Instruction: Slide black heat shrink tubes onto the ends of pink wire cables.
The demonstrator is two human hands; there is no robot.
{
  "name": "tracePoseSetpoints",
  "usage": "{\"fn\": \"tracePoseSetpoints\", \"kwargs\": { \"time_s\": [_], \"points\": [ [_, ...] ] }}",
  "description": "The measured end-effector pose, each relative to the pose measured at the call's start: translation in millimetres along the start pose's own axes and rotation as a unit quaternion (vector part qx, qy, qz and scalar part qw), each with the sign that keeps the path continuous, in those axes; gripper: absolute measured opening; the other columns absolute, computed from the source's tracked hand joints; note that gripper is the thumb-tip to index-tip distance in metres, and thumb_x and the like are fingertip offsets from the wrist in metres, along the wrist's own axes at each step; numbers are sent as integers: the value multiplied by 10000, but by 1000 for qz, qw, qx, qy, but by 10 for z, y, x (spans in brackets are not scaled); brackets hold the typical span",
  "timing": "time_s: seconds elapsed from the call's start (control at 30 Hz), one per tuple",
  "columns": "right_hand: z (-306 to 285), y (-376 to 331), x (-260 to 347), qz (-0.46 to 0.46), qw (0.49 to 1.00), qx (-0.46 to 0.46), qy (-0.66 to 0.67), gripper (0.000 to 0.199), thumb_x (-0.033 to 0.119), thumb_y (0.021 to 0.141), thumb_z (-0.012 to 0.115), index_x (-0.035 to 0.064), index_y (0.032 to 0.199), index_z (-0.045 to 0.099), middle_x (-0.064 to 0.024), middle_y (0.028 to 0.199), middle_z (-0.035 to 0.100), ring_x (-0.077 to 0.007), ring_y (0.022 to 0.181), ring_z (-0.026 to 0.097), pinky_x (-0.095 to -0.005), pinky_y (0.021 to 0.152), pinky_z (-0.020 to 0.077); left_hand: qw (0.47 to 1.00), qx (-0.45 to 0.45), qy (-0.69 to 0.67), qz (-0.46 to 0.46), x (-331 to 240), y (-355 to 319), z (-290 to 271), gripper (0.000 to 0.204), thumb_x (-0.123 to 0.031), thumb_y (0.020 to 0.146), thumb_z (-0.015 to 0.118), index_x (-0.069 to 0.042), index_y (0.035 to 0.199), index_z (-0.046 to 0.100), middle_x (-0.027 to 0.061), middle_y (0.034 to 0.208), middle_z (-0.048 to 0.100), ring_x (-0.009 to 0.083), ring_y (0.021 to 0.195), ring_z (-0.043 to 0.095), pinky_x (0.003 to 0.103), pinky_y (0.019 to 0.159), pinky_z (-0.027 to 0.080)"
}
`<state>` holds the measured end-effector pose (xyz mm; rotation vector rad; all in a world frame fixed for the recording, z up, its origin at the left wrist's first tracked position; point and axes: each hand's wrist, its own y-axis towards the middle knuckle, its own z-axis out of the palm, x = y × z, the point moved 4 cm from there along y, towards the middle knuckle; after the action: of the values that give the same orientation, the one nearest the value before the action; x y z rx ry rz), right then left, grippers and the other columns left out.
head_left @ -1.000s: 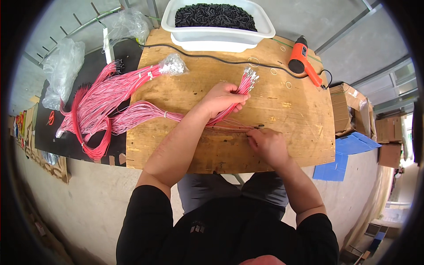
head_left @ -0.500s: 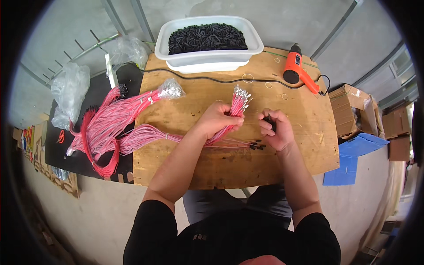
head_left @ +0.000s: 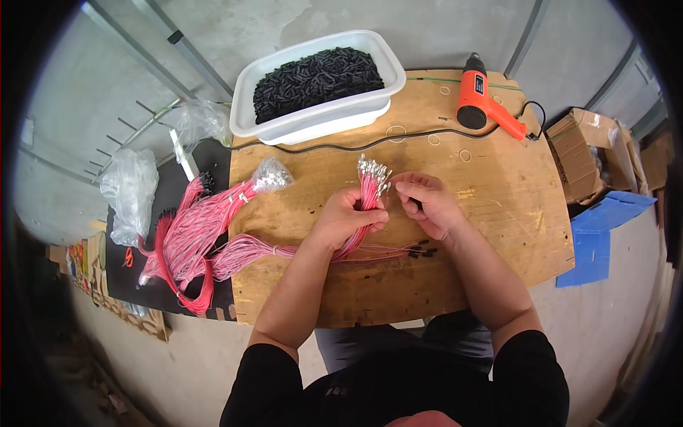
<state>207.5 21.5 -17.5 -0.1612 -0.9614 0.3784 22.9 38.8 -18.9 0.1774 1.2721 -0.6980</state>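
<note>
While the left hand [head_left: 347, 218] closes round it over the wooden tabletop [head_left: 512, 235], the one gripped bundle of pink-and-red wires [head_left: 367, 193] looks slender and tightly packed, tipped with a ragged cluster of silvery crimp terminals [head_left: 373, 169] too many to count. These ends point away from the person, the bundle's upper length leaning slightly right; below the hand its long axis bends leftward across the wood to one pale tie [head_left: 274, 250], where the strands loosen. The left thumb presses the wires against curled fingers. The right hand [head_left: 427, 202] is just beside the terminals, thumb and forefinger close together, a small dark piece [head_left: 417, 205] showing beneath its curled fingers; whether they pinch a strand, I cannot tell. Several black-sleeved wire ends [head_left: 421, 251] lie nearer the person, pointing right. Beyond are one white tub [head_left: 395, 70] of black tubes [head_left: 320, 84], one orange heat gun [head_left: 475, 99] and at least four thin pale loops [head_left: 459, 156] near a black cable [head_left: 320, 149]
</note>
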Motion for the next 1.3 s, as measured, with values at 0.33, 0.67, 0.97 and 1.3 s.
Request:
{"fn": "tracePoseSetpoints", "kwargs": {
  "time_s": [0.33, 0.67, 0.97, 1.3],
  "points": [
    [-38, 10, 25, 7, 1000, 4, -18, 150, 125, 927, 711, 48, 1026, 629, 42, 744, 519, -42, 580, 422, -191, 480, 288, 999, 11, 33, 10, -39, -3, 50, 158, 1, 837, 770, 2, 940, 650, 68, 817, 676, 141, 713, 656, 266, 651, 543],
    [70, -58, 85, -60, 996, 30, -56, 71, 74, 943, 677, 58, 971, 614, 53, 734, 506, -28, 565, 412, -184, 479, 286, 1000, -10, 14, 15, 11, 19, -4, 164, -16, 871, 738, 17, 1009, 656, 72, 838, 680, 148, 736, 652, 268, 673, 535],
    [93, -48, 8, -102, 993, 17, -48, 51, 71, 946, 676, 50, 961, 631, 58, 735, 523, -25, 577, 393, -191, 509, 288, 999, -29, 10, 41, -4, 13, 9, 199, -66, 883, 745, 28, 1055, 707, 38, 833, 676, 104, 729, 625, 242, 676, 523],
    [154, -102, 10, -166, 976, 11, -141, 28, 40, 959, 647, 44, 968, 622, 51, 814, 566, -16, 679, 443, -181, 595, 350, 998, -44, 6, 36, -22, 2, 8, 140, -81, 894, 739, 17, 985, 698, 46, 833, 670, 96, 698, 584, 246, 641, 475]
  ]
}}
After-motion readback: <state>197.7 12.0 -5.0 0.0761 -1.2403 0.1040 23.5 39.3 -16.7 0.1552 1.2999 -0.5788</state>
